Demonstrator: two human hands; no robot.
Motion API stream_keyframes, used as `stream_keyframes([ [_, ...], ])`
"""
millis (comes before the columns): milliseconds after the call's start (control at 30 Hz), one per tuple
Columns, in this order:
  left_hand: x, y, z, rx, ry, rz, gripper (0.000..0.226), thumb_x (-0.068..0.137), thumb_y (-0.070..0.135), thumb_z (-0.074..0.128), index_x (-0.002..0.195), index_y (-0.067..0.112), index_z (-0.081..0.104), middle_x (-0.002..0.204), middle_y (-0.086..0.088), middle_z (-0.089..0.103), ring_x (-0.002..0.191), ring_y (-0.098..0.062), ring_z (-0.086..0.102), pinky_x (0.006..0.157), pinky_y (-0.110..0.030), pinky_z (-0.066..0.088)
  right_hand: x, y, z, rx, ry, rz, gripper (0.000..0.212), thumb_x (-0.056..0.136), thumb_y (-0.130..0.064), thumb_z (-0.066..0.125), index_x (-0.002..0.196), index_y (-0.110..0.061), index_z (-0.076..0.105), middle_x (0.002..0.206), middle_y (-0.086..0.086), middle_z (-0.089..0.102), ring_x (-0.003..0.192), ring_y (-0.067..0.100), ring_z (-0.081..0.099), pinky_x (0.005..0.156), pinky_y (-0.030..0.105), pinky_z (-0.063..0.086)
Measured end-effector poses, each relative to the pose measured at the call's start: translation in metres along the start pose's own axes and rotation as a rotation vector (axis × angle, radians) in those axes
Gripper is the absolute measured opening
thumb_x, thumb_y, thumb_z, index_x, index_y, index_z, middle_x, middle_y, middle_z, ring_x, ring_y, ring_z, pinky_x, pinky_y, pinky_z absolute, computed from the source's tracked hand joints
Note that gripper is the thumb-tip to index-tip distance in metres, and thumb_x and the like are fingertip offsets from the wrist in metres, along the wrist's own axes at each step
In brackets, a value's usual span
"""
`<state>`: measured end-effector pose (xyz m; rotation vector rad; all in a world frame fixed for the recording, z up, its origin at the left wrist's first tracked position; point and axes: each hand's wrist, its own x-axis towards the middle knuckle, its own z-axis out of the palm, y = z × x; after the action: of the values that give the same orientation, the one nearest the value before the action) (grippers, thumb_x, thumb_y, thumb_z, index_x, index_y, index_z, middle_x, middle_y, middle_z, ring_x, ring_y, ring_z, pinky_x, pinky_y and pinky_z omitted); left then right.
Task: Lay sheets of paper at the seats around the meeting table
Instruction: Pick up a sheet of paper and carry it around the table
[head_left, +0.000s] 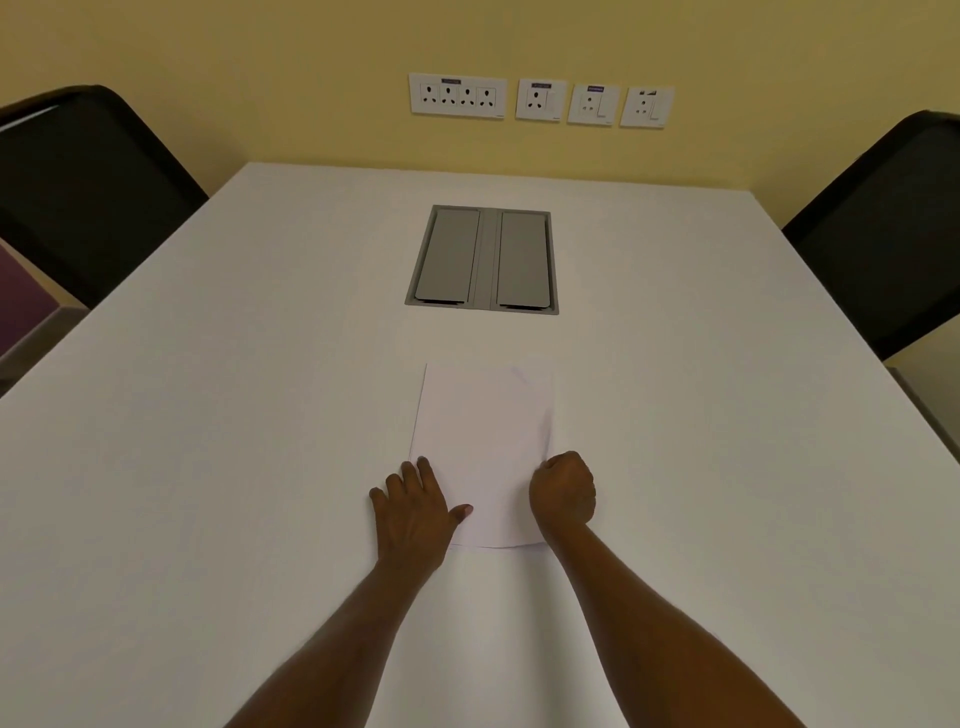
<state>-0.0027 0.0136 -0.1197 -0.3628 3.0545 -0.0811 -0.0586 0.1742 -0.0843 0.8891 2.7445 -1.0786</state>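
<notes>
Looking down, head view: two bare forearms reach forward over a white worktop toward a single pale sheet of paper.
Left hand: lies flat, palm down, fingers spread and extended; its thumb tip rests on the left part of the sheet near the near corner, while the fingers lie mostly on the worktop just beside the sheet's left edge. It grips nothing, only presses.
Right hand: curled into a loose fist at the sheet's right edge, knuckles up. Whether the fingers pinch the paper edge beneath the fist cannot be told.
Sheet of paper: lies between the two hands and stretches away beyond them, long side running forward; its near edge bows slightly just behind the wrists, and a faint crease shows at the far right corner.
Cable hatch: grey, with two closed flaps, set into the worktop well beyond the fingertips, straight ahead of the sheet.
Left chair: dark back, far forward and to the left of the left hand, at the worktop's side edge.
Right chair: dark back, far forward and to the right of the right hand.
Wall sockets: a row of white plates on the yellow wall, beyond the worktop's far edge.
</notes>
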Motion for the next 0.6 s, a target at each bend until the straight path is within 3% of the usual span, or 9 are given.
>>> stream_keyframes([
  [133,0.0,0.0,-0.003,-0.019,0.001,-0.015,0.099,0.079,0.075,0.044,0.145,0.003,0.031,0.136,-0.015,0.05,0.11,-0.03,0.053,0.092,-0.047,0.042,-0.002,-0.001,0.003,0.075,-0.001,0.01,0.011,0.089,-0.008,0.056,0.098,-0.008,0.064,0.1,0.01,0.069,0.094,0.032,0.066,0.069,0.03,0.043],
  [233,0.0,0.0,-0.007,-0.061,0.024,-0.033,0.101,0.07,0.074,0.058,0.138,0.001,0.042,0.123,-0.014,0.059,0.104,-0.03,0.058,0.087,-0.047,0.046,-0.003,0.0,0.005,0.135,0.018,-0.006,0.011,0.089,-0.002,0.056,0.098,-0.005,0.063,0.1,0.011,0.069,0.094,0.032,0.064,0.071,0.03,0.044],
  [400,0.0,0.002,-0.018,-0.146,0.095,-0.033,0.076,0.061,0.045,0.085,0.115,-0.003,0.062,0.09,-0.015,0.069,0.085,-0.031,0.066,0.076,-0.041,0.052,-0.007,0.0,0.007,0.249,0.05,-0.06,0.012,0.091,0.002,0.05,0.095,0.0,0.062,0.097,0.014,0.07,0.091,0.031,0.064,0.073,0.029,0.043],
  [500,0.003,0.0,-0.027,-0.31,0.06,-0.06,0.052,0.081,0.017,0.073,0.125,0.0,0.054,0.101,-0.014,0.068,0.099,-0.031,0.063,0.088,-0.042,0.046,-0.012,0.0,0.007,0.31,0.057,-0.086,0.013,0.092,0.003,0.05,0.094,0.0,0.062,0.094,0.012,0.07,0.087,0.028,0.063,0.073,0.027,0.041],
  [600,0.008,-0.005,-0.03,-0.428,0.055,-0.165,0.052,0.089,0.001,0.052,0.138,0.005,0.036,0.114,-0.007,0.065,0.108,-0.024,0.06,0.097,-0.036,0.037,-0.019,0.0,0.003,0.373,0.058,-0.104,0.012,0.091,0.002,0.051,0.089,-0.003,0.062,0.086,0.007,0.066,0.079,0.023,0.059,0.071,0.026,0.04],
])
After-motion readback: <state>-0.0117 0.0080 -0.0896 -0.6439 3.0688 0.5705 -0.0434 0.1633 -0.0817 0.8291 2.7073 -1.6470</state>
